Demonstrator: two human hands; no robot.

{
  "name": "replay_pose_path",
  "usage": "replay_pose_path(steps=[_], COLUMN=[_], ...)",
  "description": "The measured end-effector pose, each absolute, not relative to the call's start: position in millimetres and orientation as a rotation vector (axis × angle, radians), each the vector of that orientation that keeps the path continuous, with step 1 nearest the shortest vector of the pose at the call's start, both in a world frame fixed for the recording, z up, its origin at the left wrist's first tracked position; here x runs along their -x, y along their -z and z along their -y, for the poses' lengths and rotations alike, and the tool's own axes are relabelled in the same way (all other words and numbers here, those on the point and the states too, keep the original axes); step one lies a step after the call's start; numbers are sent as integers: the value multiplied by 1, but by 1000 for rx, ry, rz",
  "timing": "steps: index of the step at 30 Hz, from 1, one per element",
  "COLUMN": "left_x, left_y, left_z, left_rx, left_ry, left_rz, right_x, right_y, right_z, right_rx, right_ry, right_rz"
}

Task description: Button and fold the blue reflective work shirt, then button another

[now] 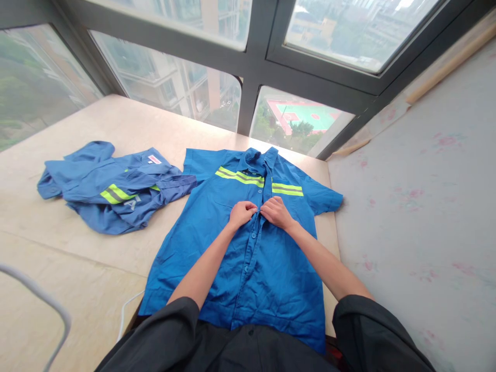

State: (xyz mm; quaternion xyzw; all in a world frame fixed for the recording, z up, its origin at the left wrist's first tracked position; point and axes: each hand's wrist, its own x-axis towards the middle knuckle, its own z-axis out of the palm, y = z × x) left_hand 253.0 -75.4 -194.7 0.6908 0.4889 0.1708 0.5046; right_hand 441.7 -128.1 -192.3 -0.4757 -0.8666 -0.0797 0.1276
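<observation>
A blue short-sleeved work shirt (287,268) lies front side up before me, its collar toward the window and yellow-green reflective bands across the chest. At mid-chest my left hand (243,213) pinches the front edge near a button. Close beside it, my right hand (276,211) grips the opposite edge of the placket. The fingertips of both hands nearly meet, and they hide the button between them. Below my hands, more round blue buttons (253,235) show down the front. Above, the placket stands partly open toward the collar.
Left of the shirt lies a crumpled second blue work garment (127,170) with reflective bands. Both rest on a pale wooden surface (96,258). A white cable (50,305) curves at lower left. Windows (182,77) stand behind, and a flowered wall (418,206) bounds the right side.
</observation>
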Motion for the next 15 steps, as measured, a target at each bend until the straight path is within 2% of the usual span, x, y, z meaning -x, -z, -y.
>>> replay_pose_path(steps=[10,15], left_x=[-251,-251], left_y=[201,198], left_z=[74,76], left_rx=[-1612,-1604], left_ry=[-427,-436], left_rz=[-1175,-1198], right_x=[-439,-431], right_y=[194,192], right_z=[132,130], right_rx=[1409,1479], right_ry=[157,261], right_rz=[2499,2495])
